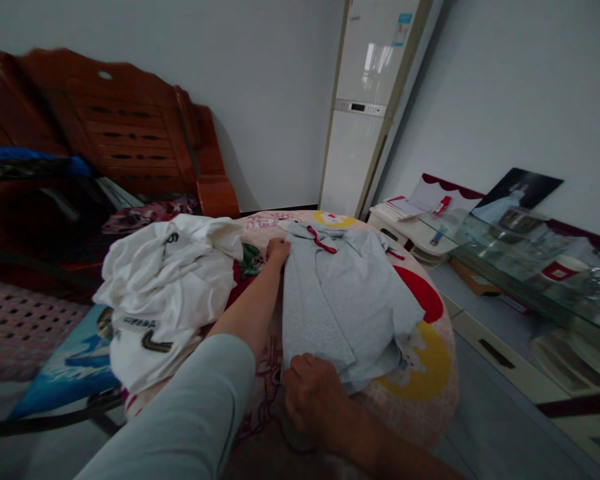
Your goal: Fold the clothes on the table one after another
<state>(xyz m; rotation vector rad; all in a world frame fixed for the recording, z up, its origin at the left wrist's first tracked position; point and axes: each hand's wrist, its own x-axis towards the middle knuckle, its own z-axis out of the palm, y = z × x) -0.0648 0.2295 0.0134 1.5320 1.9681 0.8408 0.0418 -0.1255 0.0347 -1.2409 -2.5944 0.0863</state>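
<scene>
A light grey garment lies on a round table with a patterned cover, with a flap folded over along its left side. Short strips of red trim show near its far end. My left hand is closed on the far left corner of the cloth. At the near left corner, my right hand is closed on the garment's edge, its fingertips hidden. A crumpled white garment with dark lettering is heaped left of my left forearm.
A carved wooden bench stands behind on the left, near a blue printed bag or cushion. A tall white air conditioner fills the far corner. At right, a cabinet carries a glass shelf with glassware, papers and a photo.
</scene>
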